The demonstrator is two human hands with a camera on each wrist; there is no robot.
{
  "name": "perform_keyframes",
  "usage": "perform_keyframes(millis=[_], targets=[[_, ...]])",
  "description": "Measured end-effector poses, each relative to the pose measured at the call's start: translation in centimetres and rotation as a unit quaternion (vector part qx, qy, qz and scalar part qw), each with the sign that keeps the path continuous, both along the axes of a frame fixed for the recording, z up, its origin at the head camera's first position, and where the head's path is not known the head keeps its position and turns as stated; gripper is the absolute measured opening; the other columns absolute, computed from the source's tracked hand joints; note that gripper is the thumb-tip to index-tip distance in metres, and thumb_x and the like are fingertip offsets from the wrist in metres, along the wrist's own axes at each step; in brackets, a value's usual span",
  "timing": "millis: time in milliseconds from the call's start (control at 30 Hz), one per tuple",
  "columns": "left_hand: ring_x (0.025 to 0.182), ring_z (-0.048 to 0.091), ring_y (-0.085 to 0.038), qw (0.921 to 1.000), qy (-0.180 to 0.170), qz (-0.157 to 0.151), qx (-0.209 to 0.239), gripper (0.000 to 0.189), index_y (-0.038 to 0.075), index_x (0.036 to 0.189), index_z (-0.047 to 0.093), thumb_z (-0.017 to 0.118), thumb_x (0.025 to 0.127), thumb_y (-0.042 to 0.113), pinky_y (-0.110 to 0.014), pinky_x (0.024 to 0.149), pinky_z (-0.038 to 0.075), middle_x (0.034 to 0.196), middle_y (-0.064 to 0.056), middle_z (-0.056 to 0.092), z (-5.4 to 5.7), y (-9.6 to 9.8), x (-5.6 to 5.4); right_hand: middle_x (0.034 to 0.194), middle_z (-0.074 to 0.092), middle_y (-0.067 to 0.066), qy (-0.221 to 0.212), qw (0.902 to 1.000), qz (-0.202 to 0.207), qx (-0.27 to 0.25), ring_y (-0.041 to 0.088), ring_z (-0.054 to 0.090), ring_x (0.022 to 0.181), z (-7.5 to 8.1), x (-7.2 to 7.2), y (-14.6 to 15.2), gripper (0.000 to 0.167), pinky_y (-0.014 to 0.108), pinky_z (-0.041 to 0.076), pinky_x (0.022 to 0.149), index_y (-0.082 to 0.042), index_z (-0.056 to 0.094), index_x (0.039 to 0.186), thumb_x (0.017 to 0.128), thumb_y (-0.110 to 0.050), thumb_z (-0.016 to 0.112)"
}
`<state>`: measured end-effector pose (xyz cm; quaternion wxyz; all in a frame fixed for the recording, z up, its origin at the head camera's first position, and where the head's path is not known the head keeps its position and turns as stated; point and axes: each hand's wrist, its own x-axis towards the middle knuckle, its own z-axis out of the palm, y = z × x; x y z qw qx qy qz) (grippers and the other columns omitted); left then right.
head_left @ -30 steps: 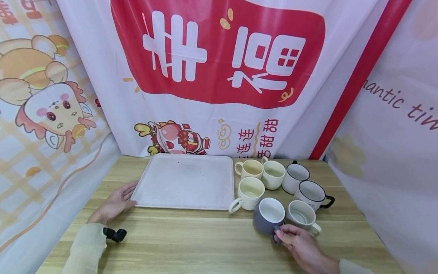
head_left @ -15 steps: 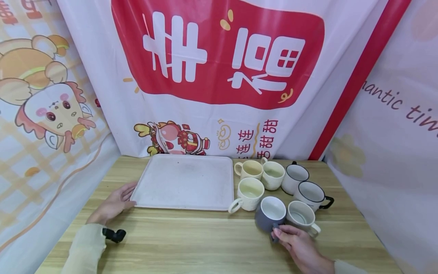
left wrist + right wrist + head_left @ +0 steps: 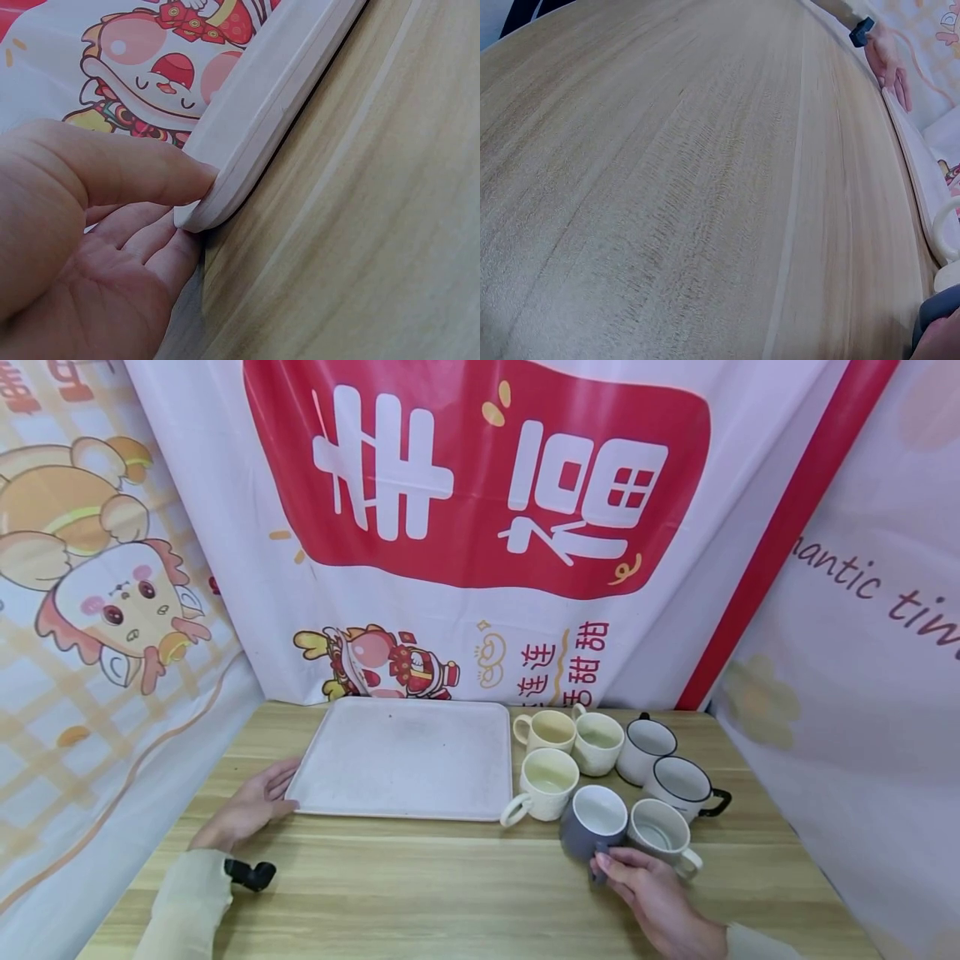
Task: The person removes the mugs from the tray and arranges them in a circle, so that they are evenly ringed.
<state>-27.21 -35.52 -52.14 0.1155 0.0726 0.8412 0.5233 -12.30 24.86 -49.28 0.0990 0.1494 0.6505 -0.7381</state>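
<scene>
My right hand (image 3: pixel 656 893) pinches the handle of a grey-blue mug (image 3: pixel 583 837) with a white inside. The mug is upright, at the near side of a group of mugs; whether it touches the table cannot be told. At the table's left, my left hand (image 3: pixel 251 806) holds the near left corner of a pale flat tray (image 3: pixel 408 760). In the left wrist view, the thumb of that hand (image 3: pixel 97 225) lies on the tray's rim (image 3: pixel 259 135), with fingers against the corner. Only a sliver of the grey-blue mug (image 3: pixel 937 304) shows in the right wrist view.
Right of the tray stand a yellow mug (image 3: pixel 553 730), two cream mugs (image 3: pixel 597 745) (image 3: pixel 549 783), two white mugs with dark rims (image 3: pixel 647 748) (image 3: pixel 681 787), and an off-white mug (image 3: pixel 660 831). A printed curtain (image 3: pixel 480 643) hangs behind the wooden table (image 3: pixel 420 885).
The grey-blue mug in my right hand has shifted slightly away from me, closer to the other mugs. My left hand and the tray stay nearly still.
</scene>
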Motion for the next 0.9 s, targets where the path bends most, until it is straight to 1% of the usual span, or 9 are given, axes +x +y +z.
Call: perform_keyframes(millis=[100, 200, 367, 433, 500, 600, 733, 833, 900], targets=[[0.158, 0.021, -0.053, 1.0000, -0.003, 0.001, -0.001, 0.086, -0.004, 0.167, 0.016, 0.067, 0.097, 0.001, -0.007, 0.109, 0.046, 0.174, -0.030, 0.017, 0.0, 0.0, -0.1, 0.103, 0.081, 0.002, 0.000, 1.0000, 0.003, 0.008, 0.007, 0.075, 0.097, 0.2, -0.1, -0.1, 0.009, 0.019, 0.065, 0.091, -0.005, 0.072, 0.109, 0.100, -0.006, 0.068], [0.158, 0.021, -0.053, 1.0000, -0.002, -0.001, -0.003, 0.086, -0.004, 0.167, 0.015, 0.067, 0.098, 0.001, -0.009, 0.110, 0.047, 0.173, -0.031, 0.016, 0.0, 0.0, -0.1, 0.104, 0.081, 0.005, 0.003, 0.9992, 0.012, 0.037, 0.007, 0.076, 0.096, 0.5, -0.3, 0.0, 0.012, 0.020, 0.065, 0.090, -0.003, 0.072, 0.109, 0.099, -0.008, 0.070], [0.159, 0.020, -0.053, 0.9999, -0.003, -0.003, -0.010, 0.086, -0.003, 0.167, 0.015, 0.066, 0.099, 0.002, -0.008, 0.110, 0.047, 0.174, -0.030, 0.015, -0.1, 0.0, -0.3, 0.103, 0.082, 0.004, 0.006, 0.9903, 0.007, 0.139, 0.010, 0.075, 0.093, 1.1, -0.4, 0.1, 0.026, 0.022, 0.066, 0.084, 0.002, 0.075, 0.114, 0.095, -0.016, 0.078], [0.159, 0.020, -0.052, 0.9999, -0.004, 0.000, -0.012, 0.086, -0.002, 0.167, 0.015, 0.066, 0.099, 0.002, -0.007, 0.109, 0.047, 0.174, -0.029, 0.015, -0.1, 0.0, -0.3, 0.104, 0.082, 0.003, 0.010, 0.9795, 0.014, 0.200, 0.011, 0.074, 0.093, 1.7, -0.3, 0.2, 0.031, 0.024, 0.064, 0.083, 0.000, 0.076, 0.116, 0.094, -0.022, 0.080], [0.159, 0.019, -0.052, 0.9999, -0.004, 0.002, -0.014, 0.085, -0.002, 0.167, 0.016, 0.066, 0.099, 0.002, -0.008, 0.110, 0.046, 0.175, -0.028, 0.015, -0.1, 0.1, -0.4, 0.105, 0.081, 0.002, 0.018, 0.9646, 0.031, 0.261, 0.011, 0.071, 0.096, 2.3, -0.3, 0.4, 0.034, 0.024, 0.061, 0.083, -0.004, 0.077, 0.116, 0.094, -0.029, 0.080], [0.159, 0.021, -0.052, 0.9998, -0.001, 0.000, -0.019, 0.085, -0.003, 0.167, 0.016, 0.066, 0.099, 0.002, -0.021, 0.117, 0.047, 0.174, -0.029, 0.016, -0.1, 0.2, -0.4, 0.107, 0.080, -0.001, 0.045, 0.9378, 0.066, 0.338, 0.009, 0.068, 0.099, 3.4, -0.3, 1.0, 0.032, 0.022, 0.055, 0.083, -0.010, 0.079, 0.114, 0.095, -0.035, 0.078], [0.158, 0.022, -0.054, 0.9996, 0.006, -0.007, -0.028, 0.084, -0.005, 0.166, 0.015, 0.065, 0.099, 0.000, -0.040, 0.123, 0.041, 0.173, -0.032, 0.016, -0.1, 0.3, -0.4, 0.107, 0.080, -0.002, 0.097, 0.9133, 0.096, 0.384, 0.003, 0.068, 0.095, 4.8, -0.6, 1.8, 0.025, 0.017, 0.057, 0.081, -0.014, 0.081, 0.111, 0.095, -0.033, 0.078], [0.158, 0.021, -0.055, 0.9993, 0.008, -0.005, -0.037, 0.083, -0.008, 0.165, 0.014, 0.063, 0.098, -0.002, -0.045, 0.124, 0.038, 0.172, -0.033, 0.015, 0.1, 0.4, -0.5, 0.108, 0.080, -0.001, 0.143, 0.8987, 0.100, 0.402, 0.002, 0.070, 0.094, 5.8, -0.9, 2.2, 0.026, 0.016, 0.059, 0.080, -0.013, 0.080, 0.113, 0.095, -0.031, 0.078], [0.157, 0.020, -0.056, 0.9989, 0.011, -0.006, -0.045, 0.082, -0.010, 0.165, 0.013, 0.062, 0.098, -0.003, -0.051, 0.127, 0.034, 0.172, -0.035, 0.014, 0.2, 0.5, -0.4, 0.109, 0.080, -0.002, 0.182, 0.8817, 0.097, 0.424, 0.004, 0.071, 0.096, 6.3, -1.2, 2.4, 0.026, 0.019, 0.061, 0.081, -0.013, 0.080, 0.113, 0.095, -0.033, 0.078]])
